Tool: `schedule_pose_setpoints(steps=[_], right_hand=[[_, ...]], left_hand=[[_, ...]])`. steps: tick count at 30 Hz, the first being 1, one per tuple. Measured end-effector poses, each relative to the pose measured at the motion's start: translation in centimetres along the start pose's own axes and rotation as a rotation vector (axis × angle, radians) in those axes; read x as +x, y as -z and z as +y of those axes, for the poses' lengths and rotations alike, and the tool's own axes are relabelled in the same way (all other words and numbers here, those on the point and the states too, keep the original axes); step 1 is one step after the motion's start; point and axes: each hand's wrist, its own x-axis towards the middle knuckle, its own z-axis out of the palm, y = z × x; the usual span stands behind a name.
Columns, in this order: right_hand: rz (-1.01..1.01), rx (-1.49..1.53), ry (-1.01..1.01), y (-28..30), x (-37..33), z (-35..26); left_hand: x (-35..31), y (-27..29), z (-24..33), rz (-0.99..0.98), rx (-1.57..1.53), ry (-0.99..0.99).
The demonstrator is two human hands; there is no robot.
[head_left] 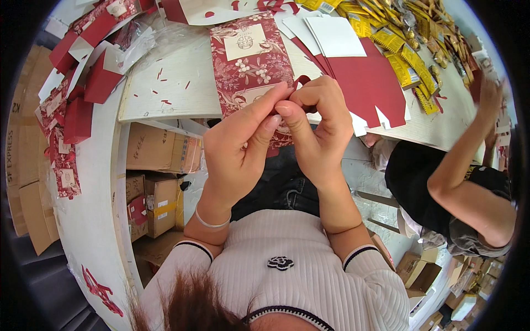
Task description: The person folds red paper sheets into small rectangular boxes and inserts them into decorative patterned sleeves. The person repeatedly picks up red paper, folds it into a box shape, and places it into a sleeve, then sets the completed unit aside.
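My left hand (237, 146) and my right hand (322, 124) meet in front of me, fingertips touching. Between them is a narrow dark red ribbon (301, 81), its loop showing above my right fingers. Both hands are closed in a pinch, the left with its fingers held long and thumb pressed in, the right with its fingers curled. Most of the ribbon is hidden by my fingers. Just beneath lies a flat red box piece (248, 66) with a pale floral print and a cream label, overhanging the table's near edge.
Plain red and white card sheets (367, 83) lie right of the printed piece. Yellow packets (406, 60) are heaped farther right, near a co-worker's arm (469, 143). Folded red boxes (94, 77) crowd the left table. Cardboard cartons (157, 146) sit underneath, and red ribbons (102, 289) lie lower left.
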Motion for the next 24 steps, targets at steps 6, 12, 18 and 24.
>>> schedule_pose_setpoints(steps=[6,12,18,24], right_hand=[[0.046,-0.061,0.087,0.3,0.5,-0.7],[-0.119,-0.138,0.385,1.2,-0.3,-0.6],[-0.092,-0.097,0.157,0.9,3.0,2.7],[-0.338,-0.185,0.351,-1.9,5.3,4.8]], left_hand=[[0.1,1.0,0.2,-0.041,0.044,0.06],[-0.6,1.5,0.7,-0.032,0.034,0.104],[-0.9,5.4,-1.8,0.112,-0.095,0.478],[-1.4,4.2,-6.7,-0.018,-0.653,0.865]])
